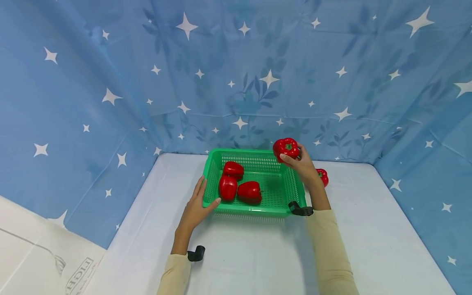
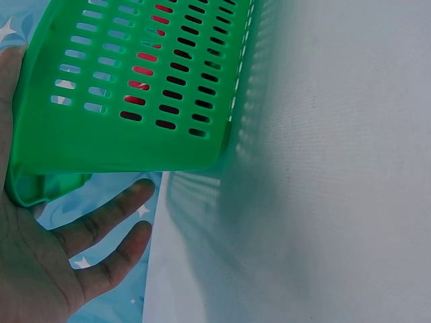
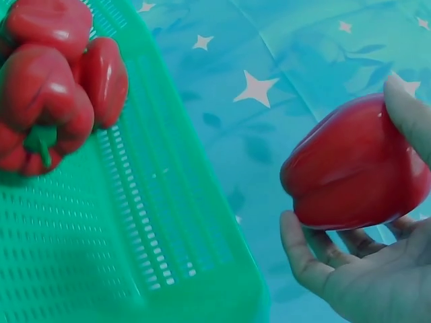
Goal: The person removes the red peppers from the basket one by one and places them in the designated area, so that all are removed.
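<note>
A red bell pepper (image 1: 285,149) is gripped between the thumb and fingers of my right hand (image 1: 303,164), held up over the basket's back right corner. Its green stem end shows in the head view; the right wrist view shows the smooth side of this pepper (image 3: 357,165). My left hand (image 1: 195,209) touches the front left corner of the green plastic basket (image 1: 254,211), fingers spread along its left side and thumb by the front rim. Below the rim, two straight fingers (image 2: 111,215) stand apart from the basket wall. Three red bell peppers (image 1: 228,188) lie in the basket's left half.
Another red bell pepper (image 1: 323,177) lies on the white table (image 1: 258,254) right of the basket, partly hidden behind the right wrist. A blue curtain (image 1: 228,98) with white stars hangs along the back and both sides.
</note>
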A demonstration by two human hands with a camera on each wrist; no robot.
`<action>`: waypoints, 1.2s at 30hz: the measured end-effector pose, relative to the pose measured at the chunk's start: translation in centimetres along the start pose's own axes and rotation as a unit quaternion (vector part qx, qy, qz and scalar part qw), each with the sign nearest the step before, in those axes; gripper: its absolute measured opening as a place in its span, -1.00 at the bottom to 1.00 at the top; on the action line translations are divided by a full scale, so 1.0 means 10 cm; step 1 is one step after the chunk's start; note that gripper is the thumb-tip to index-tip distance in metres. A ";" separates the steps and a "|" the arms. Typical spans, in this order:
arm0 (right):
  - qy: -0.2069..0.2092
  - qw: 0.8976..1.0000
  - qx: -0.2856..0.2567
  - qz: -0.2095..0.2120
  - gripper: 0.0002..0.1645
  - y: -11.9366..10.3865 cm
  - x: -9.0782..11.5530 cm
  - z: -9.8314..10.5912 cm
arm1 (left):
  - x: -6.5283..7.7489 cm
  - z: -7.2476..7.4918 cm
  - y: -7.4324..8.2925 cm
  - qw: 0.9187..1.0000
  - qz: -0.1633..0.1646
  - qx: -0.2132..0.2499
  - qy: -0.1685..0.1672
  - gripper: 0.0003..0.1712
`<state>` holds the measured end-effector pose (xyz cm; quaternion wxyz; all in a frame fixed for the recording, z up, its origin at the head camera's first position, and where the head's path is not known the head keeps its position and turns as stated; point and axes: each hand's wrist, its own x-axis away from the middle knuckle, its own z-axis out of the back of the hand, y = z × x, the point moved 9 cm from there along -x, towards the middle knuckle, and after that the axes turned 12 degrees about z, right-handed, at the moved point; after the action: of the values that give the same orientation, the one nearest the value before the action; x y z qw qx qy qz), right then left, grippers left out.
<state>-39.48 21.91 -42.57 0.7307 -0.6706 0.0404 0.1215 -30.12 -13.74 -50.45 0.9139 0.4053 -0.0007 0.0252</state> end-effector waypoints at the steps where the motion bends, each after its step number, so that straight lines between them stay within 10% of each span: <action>1: 0.005 1.000 0.003 0.004 -0.04 -0.02 0.02 0.04 | 0.00 0.00 0.00 1.000 0.001 0.000 0.001 0.08; 17: 0.117 0.992 0.013 0.053 -0.08 -0.12 0.30 0.70 | 0.01 0.01 0.00 1.000 -0.003 0.001 0.003 0.07; 36: 0.324 0.943 -0.079 -0.013 0.00 0.40 0.75 1.57 | -0.02 -0.01 -0.04 1.000 0.008 0.001 0.003 0.08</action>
<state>-34.84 38.65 -46.61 0.6239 -0.7300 0.2564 -0.1095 -30.30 -13.99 -50.83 0.9131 0.4064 -0.0013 0.0331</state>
